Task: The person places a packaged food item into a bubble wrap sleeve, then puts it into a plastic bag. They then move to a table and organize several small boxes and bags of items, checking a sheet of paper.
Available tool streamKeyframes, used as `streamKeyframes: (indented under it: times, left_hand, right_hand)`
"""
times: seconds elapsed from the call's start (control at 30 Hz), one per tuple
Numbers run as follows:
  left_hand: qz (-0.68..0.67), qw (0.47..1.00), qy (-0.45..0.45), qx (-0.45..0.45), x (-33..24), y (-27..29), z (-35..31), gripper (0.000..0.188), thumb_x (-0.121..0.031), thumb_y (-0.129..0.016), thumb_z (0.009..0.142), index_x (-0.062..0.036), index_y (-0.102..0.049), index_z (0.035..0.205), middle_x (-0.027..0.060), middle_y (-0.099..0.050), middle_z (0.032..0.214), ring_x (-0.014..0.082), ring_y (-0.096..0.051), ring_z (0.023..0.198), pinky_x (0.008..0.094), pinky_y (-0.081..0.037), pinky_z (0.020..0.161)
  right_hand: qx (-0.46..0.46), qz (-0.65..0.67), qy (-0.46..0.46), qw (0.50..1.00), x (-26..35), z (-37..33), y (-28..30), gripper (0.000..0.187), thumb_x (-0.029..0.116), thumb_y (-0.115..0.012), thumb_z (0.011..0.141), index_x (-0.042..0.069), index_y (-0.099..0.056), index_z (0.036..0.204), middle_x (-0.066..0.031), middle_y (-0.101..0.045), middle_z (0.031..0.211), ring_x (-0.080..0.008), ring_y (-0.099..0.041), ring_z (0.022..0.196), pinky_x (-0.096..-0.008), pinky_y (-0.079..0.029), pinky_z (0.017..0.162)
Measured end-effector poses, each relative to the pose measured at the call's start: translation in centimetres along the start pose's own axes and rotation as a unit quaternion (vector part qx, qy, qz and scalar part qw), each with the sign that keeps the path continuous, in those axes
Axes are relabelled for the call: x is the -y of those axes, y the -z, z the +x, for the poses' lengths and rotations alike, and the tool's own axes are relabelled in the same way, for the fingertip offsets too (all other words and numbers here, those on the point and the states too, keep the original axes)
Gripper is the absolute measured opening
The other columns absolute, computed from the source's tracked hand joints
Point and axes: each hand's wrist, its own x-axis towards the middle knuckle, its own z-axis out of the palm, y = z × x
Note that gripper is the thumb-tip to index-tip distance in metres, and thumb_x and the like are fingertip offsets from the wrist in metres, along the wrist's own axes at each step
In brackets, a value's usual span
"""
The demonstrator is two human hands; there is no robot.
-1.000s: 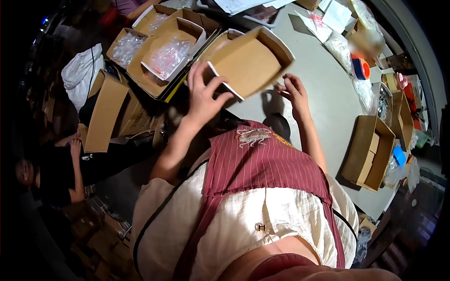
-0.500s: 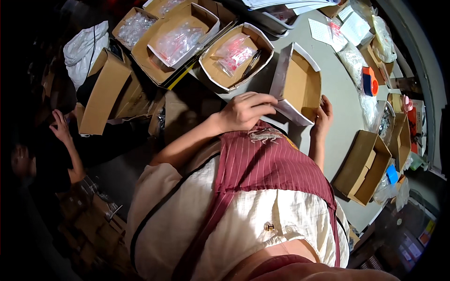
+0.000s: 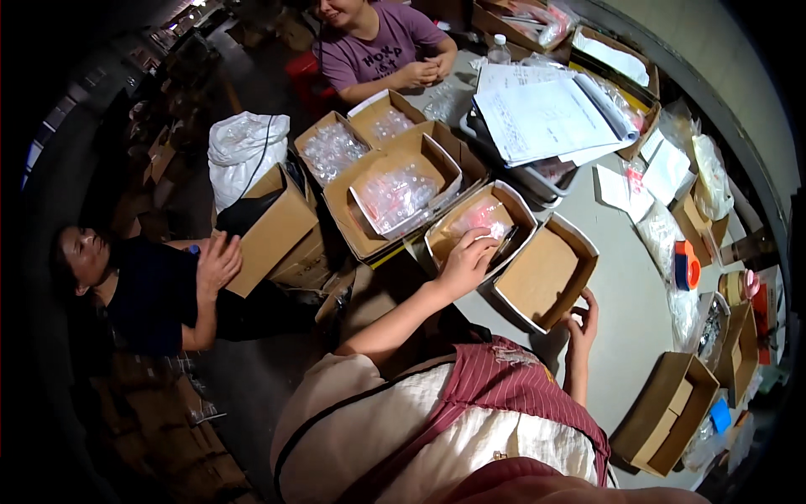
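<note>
Two people work near the wearer; at far left a co-worker in a dark top [image 3: 138, 290] rests a hand [image 3: 220, 265] on a tall cardboard box [image 3: 281, 239], with a white sack [image 3: 248, 155] behind it; next comes a person in a purple top [image 3: 382, 55], hands together at the bench [image 3: 634, 328]; then a small tray [image 3: 456, 172] of clear plastic pieces [image 3: 399, 197] sits inside a larger box.

The wearer's left hand [image 3: 463, 267] reaches over the near side of a white-edged box [image 3: 515, 205], its fingers bent down beside a clear and pink bag [image 3: 475, 216] and a dark pen [image 3: 506, 241]; I cannot tell whether they grasp either; close on its right lies a shallow box [image 3: 544, 267], tilted in view, with the right hand [image 3: 581, 326] at its near right corner, fingers loosely curled, their grip unclear.

A sideways push from the right hand could, I judge, knock the shallow box into its neighbour; a hasty lift by the left could catch the bag on the pen and drag both out; farther right lies a long brown box [image 3: 651, 403].
</note>
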Motion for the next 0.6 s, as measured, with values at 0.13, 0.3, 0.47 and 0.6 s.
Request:
streamKeyframes:
  times: [0.13, 0.3, 0.47, 0.6]
  left_hand:
    - [0.034, 0.998, 0.01, 0.044, 2.5, -1.7, 1.8, 0.035, 0.0, -0.063, 0.085, -0.005, -0.063, 0.12, 0.0167, -0.049, 0.138, 0.0384, -0.056, 0.12, 0.0412, -0.051, 0.097]
    - [0.159, 0.976, 0.024, 0.147, 3.4, -3.5, 3.4, 0.043, -0.001, -0.064, 0.078, -0.0064, -0.063, 0.121, 0.016, -0.046, 0.143, 0.0386, -0.048, 0.13, 0.0474, -0.041, 0.108]
    - [0.167, 0.972, 0.038, 0.158, 3.5, -4.3, 2.6, 0.038, -0.004, -0.064, 0.078, -0.0087, -0.072, 0.114, 0.0074, -0.06, 0.131, 0.0292, -0.056, 0.122, 0.0437, -0.039, 0.106]
    - [0.18, 0.969, 0.033, 0.164, 3.8, -4.6, 2.3, 0.039, -0.004, -0.064, 0.076, -0.011, -0.073, 0.113, 0.0075, -0.062, 0.128, 0.0299, -0.059, 0.118, 0.0444, -0.043, 0.103]
  right_hand:
    - [0.101, -0.149, 0.06, 0.982, 2.5, -1.2, -2.0, 0.072, 0.013, -0.078, 0.075, 0.008, -0.05, 0.141, -0.0142, -0.017, 0.164, -0.0325, -0.044, 0.131, -0.0422, -0.046, 0.103]
    - [0.084, -0.246, 0.124, 0.958, -0.2, -2.8, -3.2, 0.079, 0.014, -0.084, 0.073, 0.009, -0.047, 0.142, -0.0236, -0.014, 0.163, -0.044, -0.034, 0.143, -0.0443, -0.037, 0.114]
    - [0.075, -0.216, 0.1, 0.968, -2.2, -3.5, -1.5, 0.076, 0.016, -0.086, 0.071, 0.007, -0.05, 0.137, -0.0242, -0.034, 0.152, -0.0435, -0.045, 0.133, -0.0436, -0.042, 0.107]
    - [0.06, -0.249, 0.142, 0.956, -2.8, -4.2, -1.0, 0.072, 0.017, -0.087, 0.071, 0.005, -0.051, 0.132, -0.0239, -0.044, 0.143, -0.043, -0.05, 0.126, -0.0436, -0.045, 0.103]
